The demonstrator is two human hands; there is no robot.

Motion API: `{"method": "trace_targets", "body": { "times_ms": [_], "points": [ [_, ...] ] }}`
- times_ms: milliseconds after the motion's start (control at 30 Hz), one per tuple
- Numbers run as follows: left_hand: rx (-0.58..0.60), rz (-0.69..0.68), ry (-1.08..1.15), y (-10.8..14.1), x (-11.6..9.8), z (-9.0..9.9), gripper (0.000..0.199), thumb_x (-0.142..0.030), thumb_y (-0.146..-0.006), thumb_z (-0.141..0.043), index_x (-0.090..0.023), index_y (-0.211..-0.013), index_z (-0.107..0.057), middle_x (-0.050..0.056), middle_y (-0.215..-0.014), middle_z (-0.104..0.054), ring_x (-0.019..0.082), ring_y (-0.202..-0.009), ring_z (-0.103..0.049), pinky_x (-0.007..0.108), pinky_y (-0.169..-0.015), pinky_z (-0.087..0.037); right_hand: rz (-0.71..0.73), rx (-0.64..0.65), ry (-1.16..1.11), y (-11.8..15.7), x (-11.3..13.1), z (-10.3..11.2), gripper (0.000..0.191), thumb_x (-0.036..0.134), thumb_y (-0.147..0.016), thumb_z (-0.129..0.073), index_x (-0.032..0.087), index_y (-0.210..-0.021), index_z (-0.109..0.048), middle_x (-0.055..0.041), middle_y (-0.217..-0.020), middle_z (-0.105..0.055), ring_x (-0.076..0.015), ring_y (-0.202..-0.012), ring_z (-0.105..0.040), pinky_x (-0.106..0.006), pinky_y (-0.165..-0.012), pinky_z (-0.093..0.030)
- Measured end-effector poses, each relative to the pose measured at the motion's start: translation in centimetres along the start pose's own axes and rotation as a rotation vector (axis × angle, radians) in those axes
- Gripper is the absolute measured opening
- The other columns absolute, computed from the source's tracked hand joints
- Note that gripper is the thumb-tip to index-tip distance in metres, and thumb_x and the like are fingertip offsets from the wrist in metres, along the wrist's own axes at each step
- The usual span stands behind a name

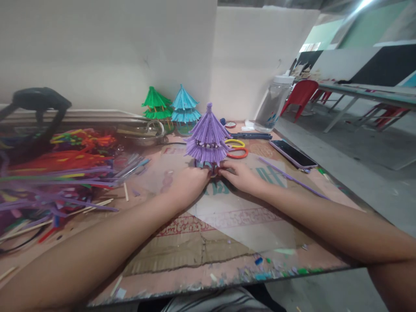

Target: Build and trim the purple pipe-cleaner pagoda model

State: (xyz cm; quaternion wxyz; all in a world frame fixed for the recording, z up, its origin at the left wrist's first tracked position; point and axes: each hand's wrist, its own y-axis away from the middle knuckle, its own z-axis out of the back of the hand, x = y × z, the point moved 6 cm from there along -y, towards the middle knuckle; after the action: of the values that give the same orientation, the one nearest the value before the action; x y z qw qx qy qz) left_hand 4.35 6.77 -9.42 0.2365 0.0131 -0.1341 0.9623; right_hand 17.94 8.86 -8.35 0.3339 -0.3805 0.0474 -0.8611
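A purple two-tiered pagoda model [208, 138] stands upright on a cardboard sheet [175, 255] at the middle of the table. My left hand [193, 182] is closed at the left side of its base, fingers bent round the lower edge. On the base's right side, my right hand [238, 175] has its fingertips pressed to the same low part. The fingertips partly hide the base. Behind it, a green pagoda model [157, 106] and a light blue one [185, 106] stand by the wall.
Purple, red and other coloured strips [65, 173] are heaped at the left, near a clear bowl [143, 132]. Scissors [237, 153], a phone [292, 154], a purple strip [295, 178] and a water bottle [273, 104] lie or stand at the right.
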Motion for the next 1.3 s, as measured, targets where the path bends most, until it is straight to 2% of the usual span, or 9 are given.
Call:
{"method": "trace_targets", "body": {
  "times_ms": [200, 367, 433, 533, 733, 867, 1033, 1167, 1300],
  "points": [
    [-0.007, -0.025, -0.012, 0.1, -0.3, 0.3, 0.031, -0.028, -0.099, -0.039, -0.016, -0.103, -0.067, 0.012, -0.075, -0.072, 0.028, -0.068, -0.071, 0.034, -0.06, -0.05, -0.07, -0.018, 0.007, -1.1, -0.3, -0.4, 0.014, 0.011, -0.082, -0.06, 0.017, -0.083, -0.073, -0.0039, -0.087, -0.072, -0.019, -0.084, -0.064, -0.029, -0.078, -0.048],
    [0.0, -0.039, -0.013, 0.1, -0.3, 0.3, 0.028, -0.025, -0.098, -0.042, -0.014, -0.099, -0.067, 0.012, -0.076, -0.072, 0.027, -0.069, -0.071, 0.034, -0.061, -0.051, -0.278, -0.018, -0.123, -1.1, -1.6, -1.6, 0.009, 0.018, -0.08, -0.063, 0.015, -0.081, -0.071, -0.0013, -0.068, -0.067, -0.0168, -0.064, -0.061, -0.026, -0.06, -0.047],
    [0.0, -0.039, -0.008, 0.1, -0.2, 0.2, 0.029, -0.026, -0.098, -0.042, -0.014, -0.098, -0.068, 0.012, -0.076, -0.072, 0.026, -0.07, -0.071, 0.033, -0.062, -0.051, -0.317, -0.044, -0.156, -1.0, -1.7, -1.7, 0.008, 0.021, -0.079, -0.064, 0.015, -0.077, -0.069, -0.0011, -0.065, -0.066, -0.0169, -0.062, -0.061, -0.026, -0.059, -0.047],
    [-0.012, -0.053, 0.012, 0.1, -0.2, 0.1, 0.032, -0.03, -0.1, -0.039, -0.015, -0.101, -0.067, 0.012, -0.079, -0.072, 0.024, -0.071, -0.071, 0.033, -0.065, -0.051, -0.314, -0.1, -0.149, -0.9, -1.3, -1.1, 0.012, 0.024, -0.079, -0.064, 0.016, -0.071, -0.066, -0.0022, -0.068, -0.068, -0.0171, -0.064, -0.062, -0.027, -0.063, -0.047],
    [-0.05, -0.071, 0.016, 0.0, -0.3, 0.2, 0.034, -0.035, -0.1, -0.04, -0.016, -0.102, -0.068, 0.012, -0.081, -0.073, 0.025, -0.071, -0.071, 0.033, -0.061, -0.05, -0.222, -0.116, -0.012, -0.9, -0.6, -0.2, 0.011, 0.026, -0.08, -0.062, 0.017, -0.073, -0.061, -0.0033, -0.073, -0.066, -0.0178, -0.069, -0.06, -0.029, -0.066, -0.044],
    [-0.033, -0.071, 0.001, 0.0, -0.3, 0.2, 0.034, -0.034, -0.1, -0.041, -0.017, -0.098, -0.07, 0.012, -0.078, -0.073, 0.027, -0.07, -0.071, 0.033, -0.06, -0.049, -0.131, -0.027, -0.217, -1.0, -0.8, -0.3, 0.009, 0.021, -0.079, -0.056, 0.018, -0.074, -0.061, -0.002, -0.074, -0.065, -0.0166, -0.073, -0.06, -0.028, -0.07, -0.046],
    [-0.041, -0.075, 0.007, 0.0, -0.3, 0.3, 0.032, -0.033, -0.099, -0.042, -0.018, -0.098, -0.071, 0.011, -0.077, -0.073, 0.027, -0.07, -0.071, 0.033, -0.06, -0.048, -0.189, 0.074, -0.469, -1.2, -1.5, -0.4, 0.017, 0.017, -0.075, -0.05, 0.02, -0.059, -0.051, 0.0027, -0.052, -0.052, -0.0115, -0.053, -0.048, -0.025, -0.061, -0.042],
    [-0.043, -0.082, 0.007, 0.1, -0.4, 0.3, 0.032, -0.033, -0.099, -0.042, -0.018, -0.099, -0.071, 0.01, -0.076, -0.072, 0.025, -0.069, -0.07, 0.032, -0.06, -0.048, -0.19, 0.152, -0.37, -1.6, -1.5, -0.4, 0.023, 0.016, -0.078, -0.047, 0.02, -0.055, -0.049, 0.0026, -0.049, -0.05, -0.0112, -0.051, -0.046, -0.025, -0.06, -0.04],
    [-0.035, -0.076, 0.013, 0.1, -0.3, 0.2, 0.033, -0.033, -0.099, -0.042, -0.017, -0.098, -0.07, 0.011, -0.077, -0.073, 0.026, -0.069, -0.07, 0.033, -0.06, -0.048, -0.075, 0.097, 0.003, -1.7, -1.2, 0.1, 0.016, 0.015, -0.082, -0.05, 0.019, -0.066, -0.054, 0.0013, -0.059, -0.056, -0.0124, -0.057, -0.049, -0.024, -0.058, -0.037]
  ]
}}
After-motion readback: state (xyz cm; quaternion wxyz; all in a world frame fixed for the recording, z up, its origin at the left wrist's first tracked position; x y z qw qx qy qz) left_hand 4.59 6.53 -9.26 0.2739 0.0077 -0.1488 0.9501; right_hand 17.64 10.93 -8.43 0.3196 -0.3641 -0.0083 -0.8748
